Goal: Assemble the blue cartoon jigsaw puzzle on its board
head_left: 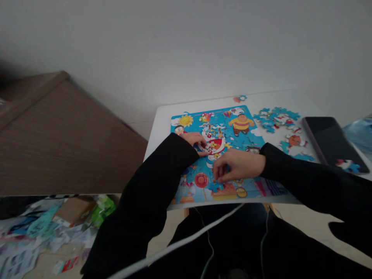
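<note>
Lightly laid on cartoon jigsaw puzzle (232,130): left hand (190,141), fingers spread. Curled over blue pieces: right hand (238,166), any grip unclear. Loose pieces (276,118) beside, on white table (165,124).

Left hand (193,141) flat; right hand (235,166) curled downward.

A jigsaw puzzle (221,128) lies on a table (162,128), with loose pieces (276,119) and a smartphone (334,143) to its right.

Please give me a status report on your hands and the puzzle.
Left hand on the jigsaw puzzle, fingers at its centre. Right hand, fingertips on its lower part; any held piece unclear. Loose pieces, black phone off to the right.
</note>
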{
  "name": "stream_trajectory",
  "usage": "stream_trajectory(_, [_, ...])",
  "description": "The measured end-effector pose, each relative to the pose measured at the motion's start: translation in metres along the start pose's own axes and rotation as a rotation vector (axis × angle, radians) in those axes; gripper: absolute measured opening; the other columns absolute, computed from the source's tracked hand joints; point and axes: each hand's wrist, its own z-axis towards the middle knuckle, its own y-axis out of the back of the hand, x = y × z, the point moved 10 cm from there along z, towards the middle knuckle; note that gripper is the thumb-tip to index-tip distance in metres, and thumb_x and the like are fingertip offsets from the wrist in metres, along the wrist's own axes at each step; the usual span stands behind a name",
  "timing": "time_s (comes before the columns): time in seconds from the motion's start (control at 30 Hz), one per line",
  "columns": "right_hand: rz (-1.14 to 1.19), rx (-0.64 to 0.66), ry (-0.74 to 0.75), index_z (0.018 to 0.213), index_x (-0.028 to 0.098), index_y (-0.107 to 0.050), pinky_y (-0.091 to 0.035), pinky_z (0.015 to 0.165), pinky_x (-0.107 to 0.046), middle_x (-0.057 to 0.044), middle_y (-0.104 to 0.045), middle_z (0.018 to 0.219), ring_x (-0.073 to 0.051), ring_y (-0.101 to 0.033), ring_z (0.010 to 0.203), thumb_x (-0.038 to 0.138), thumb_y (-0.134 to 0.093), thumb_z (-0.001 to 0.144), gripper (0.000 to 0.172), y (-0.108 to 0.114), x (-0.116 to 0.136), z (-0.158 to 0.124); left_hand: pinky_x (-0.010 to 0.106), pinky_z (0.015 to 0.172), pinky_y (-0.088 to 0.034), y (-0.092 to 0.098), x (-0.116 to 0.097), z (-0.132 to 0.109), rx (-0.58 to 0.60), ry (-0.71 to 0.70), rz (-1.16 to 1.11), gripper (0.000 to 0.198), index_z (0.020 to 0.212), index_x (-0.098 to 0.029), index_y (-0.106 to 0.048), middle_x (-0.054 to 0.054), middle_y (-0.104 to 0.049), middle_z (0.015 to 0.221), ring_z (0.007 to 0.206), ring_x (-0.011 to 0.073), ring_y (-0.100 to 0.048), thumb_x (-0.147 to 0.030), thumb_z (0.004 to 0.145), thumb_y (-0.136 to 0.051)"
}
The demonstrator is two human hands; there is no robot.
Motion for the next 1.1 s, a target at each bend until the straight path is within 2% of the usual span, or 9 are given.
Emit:
stream_trajectory(0.33, [-0.144, -0.004, -0.022, 0.083, 0.014, -0.070, -0.044, 0.060, -0.021, -0.003, -0.070, 0.073, -0.011, -0.061, 0.063, 0.023, -0.063, 0.075, 0.014, -0.002, -0.003, 0.002, 0.020, 0.060, -0.045, -0.003, 0.005, 0.000, -0.002, -0.017, 0.012, 0.028, 0.085, -0.018, -0.067, 0.002, -0.065, 0.082, 0.066, 0.0105, -0.060, -0.040, 0.067, -0.072])
stream_trajectory(0.6, [-0.227, -0.048, -0.004, 0.090, 0.017, -0.070, -0.040, 0.059, -0.021, -0.002, -0.069, 0.076, -0.010, -0.059, 0.062, 0.030, -0.062, 0.076, 0.021, 0.008, -0.002, -0.001, 0.020, 0.062, -0.046, -0.002, 0.006, 0.000, -0.018, -0.021, -0.032, 0.028, 0.083, -0.018, -0.067, 0.002, -0.066, 0.081, 0.067, 0.0100, -0.060, -0.041, 0.067, -0.073])
stream_trajectory(0.8, [-0.351, 0.046, 0.107, 0.096, 0.020, -0.068, -0.036, 0.058, -0.022, -0.002, -0.067, 0.089, -0.011, -0.057, 0.071, 0.036, -0.066, 0.073, 0.028, -0.008, 0.016, -0.005, 0.019, 0.059, -0.044, -0.002, 0.009, 0.001, -0.001, 0.032, -0.027, 0.024, 0.081, -0.019, -0.068, 0.001, -0.066, 0.081, 0.066, 0.0092, -0.059, -0.042, 0.071, -0.070])
stream_trajectory(1.0, [-0.465, 0.039, 0.121, 0.095, 0.020, -0.065, -0.032, 0.057, -0.023, -0.002, -0.065, 0.090, -0.014, -0.059, 0.079, 0.034, -0.063, 0.077, 0.022, -0.012, 0.022, -0.008, 0.019, 0.063, -0.046, -0.002, 0.002, 0.001, 0.127, 0.023, -0.053, 0.029, 0.088, -0.018, -0.067, 0.003, -0.065, 0.088, 0.072, 0.0105, -0.061, -0.044, 0.075, -0.065])
stream_trajectory(1.1, [-0.509, 0.025, 0.119, 0.091, 0.020, -0.065, -0.030, 0.056, -0.024, -0.002, -0.066, 0.089, -0.015, -0.059, 0.080, 0.036, -0.063, 0.077, 0.021, -0.012, 0.021, -0.008, 0.019, 0.064, -0.046, 0.000, -0.001, 0.000, 0.150, 0.009, -0.044, 0.032, 0.090, -0.017, -0.066, 0.004, -0.065, 0.090, 0.073, 0.0116, -0.061, -0.046, 0.075, -0.065])
